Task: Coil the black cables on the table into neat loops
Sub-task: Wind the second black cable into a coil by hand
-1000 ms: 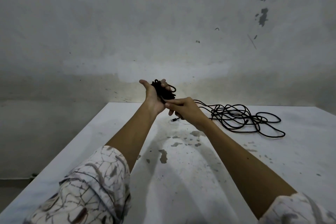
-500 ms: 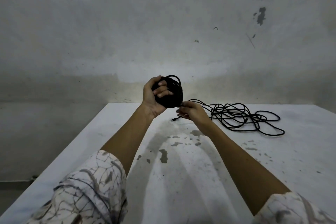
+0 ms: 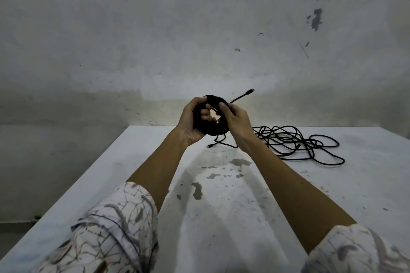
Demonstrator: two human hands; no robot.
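Observation:
A tight black cable coil [image 3: 213, 133] is held up above the far part of the white table [image 3: 221, 217]. My left hand [image 3: 192, 124] grips its left side, with fingers through the middle hole. My right hand [image 3: 237, 125] clasps its right side, thumb on top. A free end with a plug [image 3: 250, 91] sticks up and to the right from the coil. Another short tail with a connector [image 3: 210, 145] hangs down onto the table. A second black cable [image 3: 297, 145] lies loose and tangled on the table to the right of my hands.
A stained grey wall [image 3: 199, 40] stands right behind the table. The table's left edge [image 3: 77, 186] drops to the floor. Dark worn patches [image 3: 197, 190] mark the tabletop between my forearms.
Both hands rose with the coil. My right hand moved from below the coil onto its right side, and the plug end now sticks up to the right.

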